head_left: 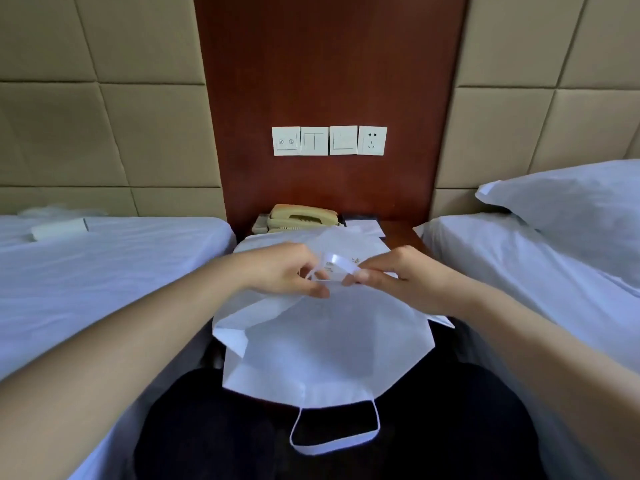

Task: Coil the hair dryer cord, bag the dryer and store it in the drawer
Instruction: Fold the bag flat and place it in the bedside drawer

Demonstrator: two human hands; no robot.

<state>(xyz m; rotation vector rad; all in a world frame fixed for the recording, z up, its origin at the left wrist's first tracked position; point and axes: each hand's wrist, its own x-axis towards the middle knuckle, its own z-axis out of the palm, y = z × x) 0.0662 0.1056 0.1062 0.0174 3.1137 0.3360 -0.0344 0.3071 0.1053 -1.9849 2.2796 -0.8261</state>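
A white fabric bag hangs in front of me over my dark-clothed lap, between two beds. My left hand and my right hand both pinch its far handle strap at the top, fingers closed on the white band. The bag's near handle dangles loose below. The hair dryer, its cord and the drawer are not visible; I cannot tell what is inside the bag.
A nightstand stands ahead with a beige telephone and papers. Wall switches and a socket sit on the wood panel above. White beds flank me, with a pillow on the right and a small white box on the left.
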